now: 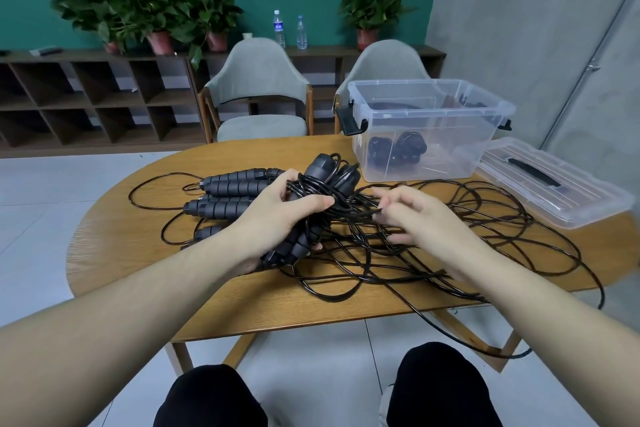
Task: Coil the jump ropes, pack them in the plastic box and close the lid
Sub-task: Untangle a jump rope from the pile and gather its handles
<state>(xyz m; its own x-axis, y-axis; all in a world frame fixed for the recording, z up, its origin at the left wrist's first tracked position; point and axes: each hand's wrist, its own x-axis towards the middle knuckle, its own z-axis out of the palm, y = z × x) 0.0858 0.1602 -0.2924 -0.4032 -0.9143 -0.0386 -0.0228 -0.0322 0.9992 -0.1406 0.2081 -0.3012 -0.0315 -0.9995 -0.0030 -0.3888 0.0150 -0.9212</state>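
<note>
My left hand (pixel 277 211) grips a pair of black jump-rope handles (pixel 294 246) with black cord wound around them. My right hand (pixel 412 215) pinches a strand of that black cord (pixel 360 213) just right of the bundle. Loose cord (pixel 450 253) lies tangled across the wooden table (pixel 145 246), and one loop hangs off the front edge. More ribbed black handles (pixel 235 184) lie to the left of my hands. The clear plastic box (pixel 426 128) stands open at the back right with coiled black ropes (pixel 398 149) inside. Its clear lid (pixel 554 180) lies flat to the right of it.
Two grey chairs (pixel 258 94) stand behind the table. A dark shelf unit (pixel 86 94) with potted plants and two water bottles (pixel 278 28) runs along the green wall. A grey wall is at the right. My knees show below the table's front edge.
</note>
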